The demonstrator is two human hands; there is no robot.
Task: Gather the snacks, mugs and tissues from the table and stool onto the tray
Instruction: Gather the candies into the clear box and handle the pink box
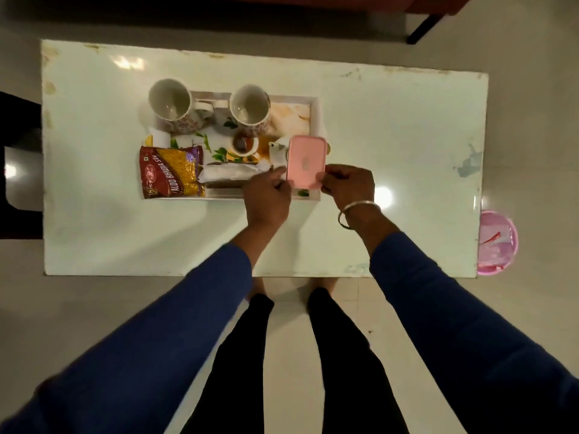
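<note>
table [391,145]: white, glossy | tray [315,120]: two mugs [170,101] [249,108] upright at far side, snack bag [170,172] at left end, tissues [232,172] beside it | pink box [306,161]: over tray's right end, left hand [268,198] and right hand [349,186] pinching its near corners | pink stool [498,242]: at table's right

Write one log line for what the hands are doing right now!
left hand + right hand: holding pink box | over tray | mugs, snack packet on tray

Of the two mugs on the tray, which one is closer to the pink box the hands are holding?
The right mug, standing mid-tray. It sits nearer the pink box than the left mug, which stands at the tray's far-left corner.
</note>
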